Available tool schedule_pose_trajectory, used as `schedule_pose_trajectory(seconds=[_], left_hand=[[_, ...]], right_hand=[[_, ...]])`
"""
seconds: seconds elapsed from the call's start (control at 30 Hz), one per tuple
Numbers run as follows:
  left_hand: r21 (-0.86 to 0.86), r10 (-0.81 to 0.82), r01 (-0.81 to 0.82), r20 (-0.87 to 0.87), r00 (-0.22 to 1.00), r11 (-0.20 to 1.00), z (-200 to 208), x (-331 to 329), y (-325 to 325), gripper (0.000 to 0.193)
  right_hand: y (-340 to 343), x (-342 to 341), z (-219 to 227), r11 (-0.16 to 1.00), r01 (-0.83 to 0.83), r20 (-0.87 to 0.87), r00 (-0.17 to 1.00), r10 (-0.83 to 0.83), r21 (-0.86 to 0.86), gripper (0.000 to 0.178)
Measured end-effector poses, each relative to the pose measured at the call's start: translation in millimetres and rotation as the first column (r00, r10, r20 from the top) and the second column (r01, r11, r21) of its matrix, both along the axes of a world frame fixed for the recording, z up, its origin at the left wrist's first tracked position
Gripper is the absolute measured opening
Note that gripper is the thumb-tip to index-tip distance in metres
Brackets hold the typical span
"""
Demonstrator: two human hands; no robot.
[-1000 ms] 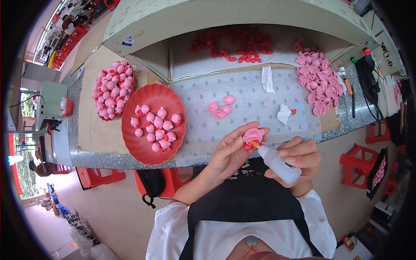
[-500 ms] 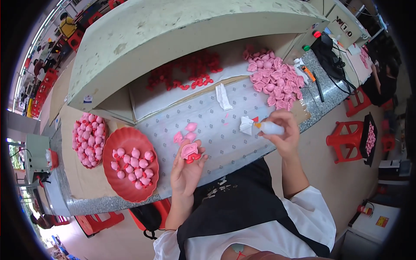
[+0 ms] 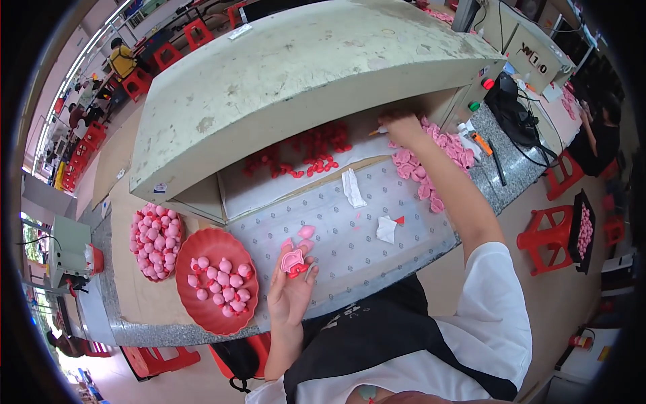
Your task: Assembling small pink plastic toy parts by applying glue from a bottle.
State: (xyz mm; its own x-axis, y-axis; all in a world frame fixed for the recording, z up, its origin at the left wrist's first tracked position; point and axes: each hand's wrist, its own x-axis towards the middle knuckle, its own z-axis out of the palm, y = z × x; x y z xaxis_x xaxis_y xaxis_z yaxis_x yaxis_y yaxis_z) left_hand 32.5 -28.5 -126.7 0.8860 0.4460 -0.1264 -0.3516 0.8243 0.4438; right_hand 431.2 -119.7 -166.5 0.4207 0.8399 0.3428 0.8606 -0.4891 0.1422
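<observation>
My left hand (image 3: 289,289) is raised over the front of the bench. Its fingertips grip a small pink hollow shell piece (image 3: 291,260) with a red bow-like part (image 3: 297,270) at its lower edge. Inside the opening of the large grey-green box, my right hand (image 3: 402,129) is closed round a small white squeeze bottle (image 3: 383,129), its yellowish nozzle pointing left. Most of the bottle is hidden by the hand. Left of it lie many small red pieces (image 3: 316,151), and beneath my right forearm is a heap of pink shell pieces (image 3: 431,161).
A red scalloped tray (image 3: 195,306) of pink balls with red parts sits left, beside a fuller basket (image 3: 156,242). Loose pink pieces (image 3: 306,232) lie beyond my left hand. Papers (image 3: 351,188) rest on the printed sheet. The grey-green box (image 3: 323,60) overhangs the bench.
My right hand has carried the squeeze bottle from above the front of the bench away and left, into the box's opening. My left hand still holds the pink shell piece. The view has shifted slightly.
</observation>
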Motion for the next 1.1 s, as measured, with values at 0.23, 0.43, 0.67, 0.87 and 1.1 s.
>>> schedule_pose_trajectory(seconds=[0.23, 0.43, 0.67, 0.87, 1.1], left_hand=[[-0.026, 0.023, -0.023, 0.008, 1.000, 0.999, -10, -10, 12, 0.051], [-0.055, -0.041, 0.047, 0.091, 0.995, 0.997, -10, -1, 11, 0.049], [-0.072, -0.032, 0.038, 0.091, 0.995, 0.997, -12, -9, 10, 0.049], [-0.122, -0.136, 0.150, 0.115, 0.984, 0.981, -16, 2, 7, 0.047], [-0.063, -0.254, 0.264, 0.130, 0.958, 0.963, -21, 13, 0, 0.043]], right_hand=[[-4, -50, 37, 0.998, 0.063, -0.298, 0.953, -0.061, -0.002, 0.017], [-24, -94, 20, 0.932, -0.333, -0.896, 0.443, 0.019, -0.145, 0.016], [-38, -123, 11, 0.986, -0.055, -0.699, 0.698, 0.153, 0.160, 0.026], [-52, -154, -2, 0.968, 0.112, -0.597, 0.801, 0.045, 0.223, 0.026], [-43, -230, 78, 0.866, 0.267, -0.897, 0.260, 0.357, 0.422, 0.028]])
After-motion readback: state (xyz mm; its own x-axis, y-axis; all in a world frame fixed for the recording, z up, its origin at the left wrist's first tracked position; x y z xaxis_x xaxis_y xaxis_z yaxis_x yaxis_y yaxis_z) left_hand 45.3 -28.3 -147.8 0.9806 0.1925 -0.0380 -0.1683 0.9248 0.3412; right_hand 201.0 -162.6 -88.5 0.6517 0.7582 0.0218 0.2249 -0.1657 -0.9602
